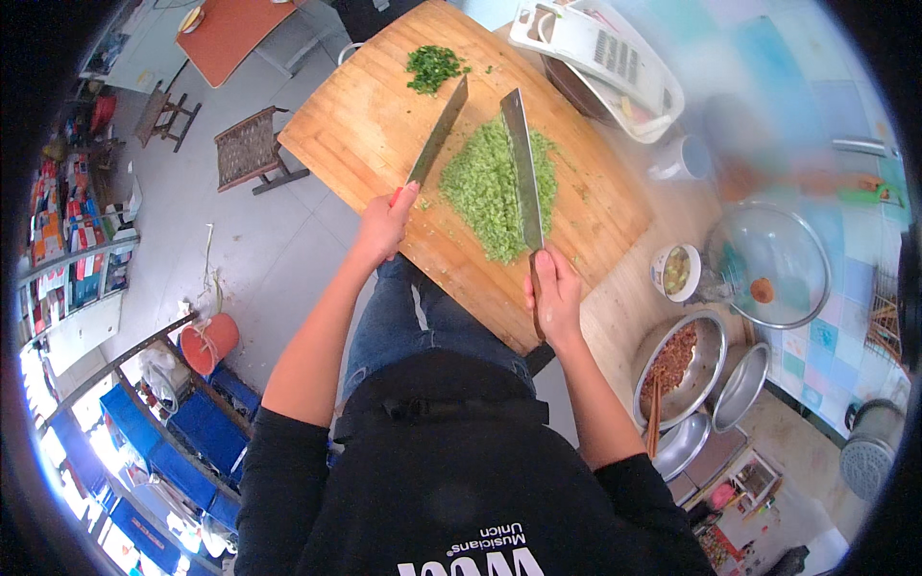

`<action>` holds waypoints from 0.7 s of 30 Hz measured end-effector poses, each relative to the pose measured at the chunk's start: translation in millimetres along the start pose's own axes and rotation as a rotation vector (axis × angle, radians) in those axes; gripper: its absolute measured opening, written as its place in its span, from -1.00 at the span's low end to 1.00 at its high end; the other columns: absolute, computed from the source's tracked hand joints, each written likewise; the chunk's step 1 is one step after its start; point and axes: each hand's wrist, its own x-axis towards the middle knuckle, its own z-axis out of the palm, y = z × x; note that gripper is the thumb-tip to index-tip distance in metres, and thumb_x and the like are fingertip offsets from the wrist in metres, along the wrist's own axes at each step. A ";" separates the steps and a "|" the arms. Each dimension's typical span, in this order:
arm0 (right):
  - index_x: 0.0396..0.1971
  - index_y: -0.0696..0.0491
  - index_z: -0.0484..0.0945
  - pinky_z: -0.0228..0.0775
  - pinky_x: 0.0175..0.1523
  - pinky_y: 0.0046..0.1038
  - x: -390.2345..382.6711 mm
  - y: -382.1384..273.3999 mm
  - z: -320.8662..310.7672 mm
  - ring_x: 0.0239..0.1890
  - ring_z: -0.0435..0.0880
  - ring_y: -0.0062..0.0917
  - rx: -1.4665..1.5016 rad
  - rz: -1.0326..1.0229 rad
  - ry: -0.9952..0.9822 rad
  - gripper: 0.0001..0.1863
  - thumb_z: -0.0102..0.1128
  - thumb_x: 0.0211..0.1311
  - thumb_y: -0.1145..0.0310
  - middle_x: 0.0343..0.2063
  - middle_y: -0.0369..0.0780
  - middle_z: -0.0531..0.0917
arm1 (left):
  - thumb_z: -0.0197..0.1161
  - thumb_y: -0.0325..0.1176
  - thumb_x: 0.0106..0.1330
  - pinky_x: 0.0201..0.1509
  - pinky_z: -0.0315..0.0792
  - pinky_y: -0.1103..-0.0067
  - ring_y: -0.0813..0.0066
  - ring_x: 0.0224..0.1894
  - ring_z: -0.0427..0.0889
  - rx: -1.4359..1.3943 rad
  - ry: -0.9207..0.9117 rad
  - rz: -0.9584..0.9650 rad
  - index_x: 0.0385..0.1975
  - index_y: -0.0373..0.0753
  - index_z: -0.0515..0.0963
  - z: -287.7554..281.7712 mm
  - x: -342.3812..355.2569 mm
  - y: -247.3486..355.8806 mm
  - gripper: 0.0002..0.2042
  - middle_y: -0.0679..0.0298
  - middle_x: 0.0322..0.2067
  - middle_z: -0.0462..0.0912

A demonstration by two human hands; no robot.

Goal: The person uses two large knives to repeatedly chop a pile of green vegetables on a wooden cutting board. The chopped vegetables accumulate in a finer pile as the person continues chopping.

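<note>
My left hand (386, 227) is closed round the red handle of a cleaver (442, 130), its blade angled up and to the right over the wooden cutting board (346, 134). A second cleaver (521, 173) is gripped by its dark handle in my right hand (554, 293). That blade lies across a heap of finely chopped pale green vegetable (480, 197) in the middle of the board. The left blade is just left of the heap. A small pile of chopped dark green leaves (434, 69) sits near the board's far edge.
Right of the board stand a white grater (615, 60) over a tub, a white cup (680, 158), a small bowl (675, 273), a glass lid (768, 264) and a metal bowl (713, 360) of minced meat with chopsticks. A stool (252, 149) is on the floor left.
</note>
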 end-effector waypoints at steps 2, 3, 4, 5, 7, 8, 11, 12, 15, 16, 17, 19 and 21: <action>-0.02 0.21 0.37 0.12 -0.69 -0.65 2.8 0.1 -2.2 -0.79 0.25 -0.73 -0.027 0.006 0.018 -0.58 -0.15 0.34 0.17 -0.76 -0.35 0.34 | -0.05 0.16 0.24 -0.83 0.15 0.57 0.53 -0.89 0.25 0.002 -0.010 0.009 -0.75 -0.26 0.28 0.6 -0.9 0.6 -0.44 0.35 -0.87 0.21; 0.02 0.21 0.36 0.10 -0.69 -0.65 3.6 0.3 -3.1 -0.79 0.23 -0.74 -0.015 0.050 0.013 -0.57 -0.13 0.34 0.17 -0.78 -0.36 0.33 | -0.05 0.16 0.24 -0.83 0.15 0.57 0.53 -0.89 0.25 0.028 -0.012 0.003 -0.75 -0.26 0.28 0.6 -2.8 0.8 -0.44 0.35 -0.87 0.21; 0.05 0.21 0.34 0.08 -0.69 -0.65 8.0 0.2 -2.8 -0.80 0.22 -0.76 0.008 0.047 -0.001 -0.55 -0.12 0.34 0.18 -0.79 -0.37 0.33 | -0.05 0.16 0.24 -0.82 0.15 0.57 0.53 -0.89 0.25 0.044 0.002 -0.011 -0.75 -0.27 0.28 -0.6 -3.1 2.4 -0.44 0.35 -0.87 0.21; 0.05 0.22 0.34 0.08 -0.69 -0.65 5.3 1.4 -4.0 -0.81 0.22 -0.76 0.079 0.041 -0.009 -0.55 -0.12 0.34 0.18 -0.79 -0.37 0.33 | -0.04 0.15 0.24 -0.85 0.10 0.58 0.56 -0.90 0.19 0.034 0.008 -0.004 -0.76 -0.22 0.24 0.1 -6.1 1.8 -0.45 0.38 -0.88 0.18; 0.04 0.23 0.35 0.09 -0.69 -0.66 7.6 2.9 -4.7 -0.80 0.22 -0.76 0.024 0.026 0.015 -0.55 -0.12 0.34 0.18 -0.79 -0.37 0.33 | -0.04 0.14 0.25 -0.89 0.00 0.61 0.62 -0.93 0.07 -0.011 0.019 0.020 -0.79 -0.13 0.16 2.4 -6.4 3.6 -0.48 0.44 -0.89 0.11; 0.04 0.23 0.35 0.09 -0.69 -0.66 6.4 3.8 -4.9 -0.80 0.22 -0.76 -0.013 0.054 0.024 -0.55 -0.12 0.34 0.18 -0.79 -0.37 0.33 | -0.04 0.14 0.26 -0.89 0.00 0.61 0.62 -0.93 0.08 0.019 0.029 0.005 -0.79 -0.14 0.16 3.5 -7.0 3.8 -0.47 0.43 -0.89 0.11; 0.04 0.22 0.35 0.11 -0.69 -0.65 7.3 4.6 -9.5 -0.80 0.24 -0.75 0.017 0.038 0.008 -0.55 -0.14 0.34 0.17 -0.79 -0.36 0.33 | -0.04 0.14 0.26 -0.89 0.01 0.60 0.62 -0.92 0.10 0.058 0.051 -0.005 -0.79 -0.15 0.18 2.3 -6.5 4.7 -0.47 0.42 -0.89 0.13; 0.04 0.22 0.35 0.11 -0.70 -0.65 6.2 4.9 -11.9 -0.80 0.25 -0.75 0.027 0.034 0.020 -0.55 -0.14 0.34 0.17 -0.79 -0.36 0.33 | -0.04 0.14 0.26 -0.89 0.01 0.60 0.62 -0.92 0.11 0.059 0.043 -0.014 -0.79 -0.15 0.18 1.9 -6.7 4.2 -0.47 0.42 -0.89 0.13; 0.01 0.20 0.38 0.12 -0.70 -0.66 6.0 6.8 -14.7 -0.79 0.26 -0.75 0.022 0.037 0.044 -0.57 -0.14 0.34 0.16 -0.78 -0.36 0.34 | -0.05 0.14 0.26 -0.89 0.01 0.60 0.62 -0.92 0.11 0.034 0.031 0.004 -0.80 -0.15 0.18 1.7 -4.4 4.0 -0.47 0.42 -0.89 0.13; 0.00 0.19 0.38 0.12 -0.70 -0.66 8.1 7.2 -15.1 -0.79 0.26 -0.74 0.001 0.062 0.040 -0.57 -0.14 0.34 0.16 -0.78 -0.36 0.34 | -0.06 0.14 0.26 -0.89 0.01 0.60 0.62 -0.92 0.10 0.025 0.032 0.021 -0.80 -0.15 0.17 1.6 -3.2 4.4 -0.46 0.42 -0.89 0.13; 0.00 0.19 0.38 0.13 -0.69 -0.67 5.8 7.8 -17.3 -0.79 0.27 -0.74 0.065 0.021 0.016 -0.57 -0.13 0.34 0.16 -0.78 -0.36 0.34 | -0.06 0.14 0.26 -0.89 0.01 0.60 0.62 -0.92 0.10 0.023 0.021 0.021 -0.80 -0.15 0.17 1.0 -2.9 4.8 -0.46 0.42 -0.89 0.13; -0.01 0.19 0.39 0.13 -0.69 -0.67 4.3 8.5 -19.8 -0.78 0.27 -0.74 0.090 0.052 0.049 -0.57 -0.13 0.33 0.15 -0.77 -0.36 0.34 | -0.07 0.14 0.27 -0.89 0.01 0.60 0.62 -0.93 0.09 0.020 0.004 0.002 -0.81 -0.15 0.16 0.1 -4.8 4.7 -0.46 0.42 -0.90 0.12; -0.24 0.13 0.42 0.15 -0.71 -0.65 4.8 8.6 -21.6 -0.80 0.28 -0.70 0.034 0.028 0.107 -0.63 -0.16 0.34 0.10 -0.75 -0.32 0.35 | -0.08 0.14 0.27 -0.89 0.00 0.61 0.62 -0.93 0.09 0.017 0.011 0.004 -0.81 -0.15 0.16 0.4 -5.4 5.2 -0.46 0.43 -0.90 0.11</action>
